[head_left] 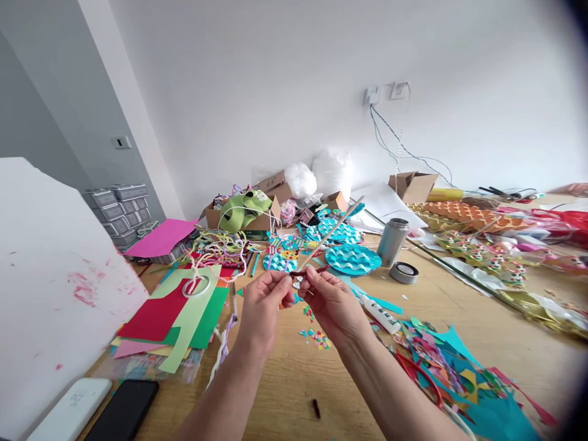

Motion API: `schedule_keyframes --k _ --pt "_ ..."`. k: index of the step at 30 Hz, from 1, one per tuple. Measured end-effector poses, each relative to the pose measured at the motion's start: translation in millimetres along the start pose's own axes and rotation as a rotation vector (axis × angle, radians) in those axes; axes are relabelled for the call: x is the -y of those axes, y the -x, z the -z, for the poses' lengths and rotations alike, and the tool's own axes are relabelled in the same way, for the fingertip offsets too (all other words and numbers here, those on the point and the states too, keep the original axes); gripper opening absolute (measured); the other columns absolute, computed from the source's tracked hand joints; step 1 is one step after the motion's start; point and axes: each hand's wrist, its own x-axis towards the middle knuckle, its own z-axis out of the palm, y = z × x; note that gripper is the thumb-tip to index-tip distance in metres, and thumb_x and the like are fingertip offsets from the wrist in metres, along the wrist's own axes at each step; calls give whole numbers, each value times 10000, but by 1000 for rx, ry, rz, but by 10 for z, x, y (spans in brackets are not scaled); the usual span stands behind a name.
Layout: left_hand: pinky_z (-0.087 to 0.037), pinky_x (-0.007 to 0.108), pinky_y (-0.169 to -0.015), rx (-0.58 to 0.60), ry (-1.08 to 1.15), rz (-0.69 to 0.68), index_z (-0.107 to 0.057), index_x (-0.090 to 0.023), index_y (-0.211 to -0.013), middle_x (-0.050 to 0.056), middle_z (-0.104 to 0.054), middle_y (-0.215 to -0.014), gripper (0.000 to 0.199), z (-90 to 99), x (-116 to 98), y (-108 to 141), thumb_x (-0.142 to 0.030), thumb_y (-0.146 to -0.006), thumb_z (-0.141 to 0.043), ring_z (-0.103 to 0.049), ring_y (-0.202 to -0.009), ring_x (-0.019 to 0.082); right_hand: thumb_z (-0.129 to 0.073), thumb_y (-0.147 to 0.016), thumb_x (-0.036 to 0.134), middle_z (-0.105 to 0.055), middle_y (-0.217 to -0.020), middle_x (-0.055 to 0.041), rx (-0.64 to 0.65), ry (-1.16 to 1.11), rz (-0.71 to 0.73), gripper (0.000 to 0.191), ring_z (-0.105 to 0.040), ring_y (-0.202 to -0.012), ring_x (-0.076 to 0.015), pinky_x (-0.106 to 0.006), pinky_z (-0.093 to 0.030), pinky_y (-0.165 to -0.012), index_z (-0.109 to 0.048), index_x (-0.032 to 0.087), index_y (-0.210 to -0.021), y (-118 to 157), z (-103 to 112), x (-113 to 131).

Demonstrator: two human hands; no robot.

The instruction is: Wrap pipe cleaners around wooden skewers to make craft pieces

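My left hand (266, 294) and my right hand (331, 301) are close together above the middle of the table. Fingers of both pinch a thin dark red strip (298, 274) stretched between them; its exact kind is too small to make out. Just behind the fingertips, a thin wooden stick (331, 231) slants up to the right; whether a hand touches it I cannot tell. Beyond the hands are blue paper discs with wavy strips (353, 260). Small coloured paper bits (316, 339) lie under the right hand, and a short dark red scrap (315, 408) rests nearer to me.
Coloured paper sheets (158, 312) and tangled yarn (220, 248) lie left. A metal flask (394, 242), its lid (404, 273), a glue bottle (380, 313), red-handled scissors (420, 373) and paper scraps (459, 367) are right. Two phone-like slabs (122, 410) sit front left.
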Motion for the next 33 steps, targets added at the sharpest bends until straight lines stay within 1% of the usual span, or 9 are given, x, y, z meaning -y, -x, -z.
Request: schedule_keyframes --k 6,9,13,18,21,23,25,30,33 --pt "-281 205 -492 302 221 214 -635 -119 -672 -14 -532 -492 155 69 -95 -34 -249 -679 -719 -404 -449 54 -817 -615 315 -604 -562 6 169 36 -62 220 -520 -577 -93 -218 -417 -594 -667 156 -586 7 34 89" --pt "-292 202 -500 345 174 208 -623 -127 -676 -16 -542 -516 154 83 -147 -13 -253 -704 -707 -408 -461 54 -814 -622 337 -633 -609 -6 271 77 -111 218 -550 -606 -95 -217 -431 -618 -700 152 -644 -4 93 163" --pt "-365 206 -540 250 -84 30 -625 -142 -723 -24 -548 -535 140 106 -192 -6 -273 -759 -661 -468 -514 79 -748 -691 445 -659 -705 -32 286 176 -145 321 -578 -640 -115 -236 -450 -605 -726 154 -824 -50 179 212" --pt "-447 242 -611 30 -567 -286 -646 -164 -829 6 -635 -648 141 186 -161 -45 -295 -813 -595 -588 -612 132 -750 -690 432 -596 -590 1 95 367 -34 306 -505 -501 -73 -200 -386 -477 -686 134 -712 -72 196 233" --pt "-460 254 -672 22 -779 -473 -665 -178 -873 29 -685 -742 142 207 -110 -53 -268 -838 -560 -622 -690 150 -788 -648 390 -594 -574 7 61 362 44 286 -501 -509 -79 -201 -393 -479 -688 142 -748 -58 169 267" --pt "-464 262 -722 52 -830 -524 -678 -185 -888 44 -706 -821 146 198 -80 -53 -256 -838 -561 -635 -764 163 -796 -634 386 -602 -575 3 23 330 86 289 -509 -513 -87 -209 -407 -484 -691 144 -754 -52 157 287" --pt "-472 262 -723 74 -804 -470 -686 -187 -892 50 -713 -850 149 182 -67 -57 -261 -828 -573 -639 -775 166 -804 -620 380 -619 -591 -6 -7 305 105 282 -526 -522 -94 -216 -424 -495 -690 145 -726 -52 155 299" --pt "-490 246 -614 129 -552 -123 -686 -158 -880 55 -713 -788 201 178 -101 -85 -296 -735 -678 -642 -682 163 -796 -641 361 -645 -614 -15 51 320 96 248 -564 -549 -99 -218 -450 -528 -683 150 -702 -50 173 295" --pt "-504 258 -635 185 -465 -15 -690 -145 -904 65 -719 -792 235 191 -118 -91 -313 -741 -670 -658 -715 177 -783 -661 364 -640 -606 -4 73 343 106 237 -566 -551 -98 -216 -454 -531 -684 158 -725 -42 176 289"
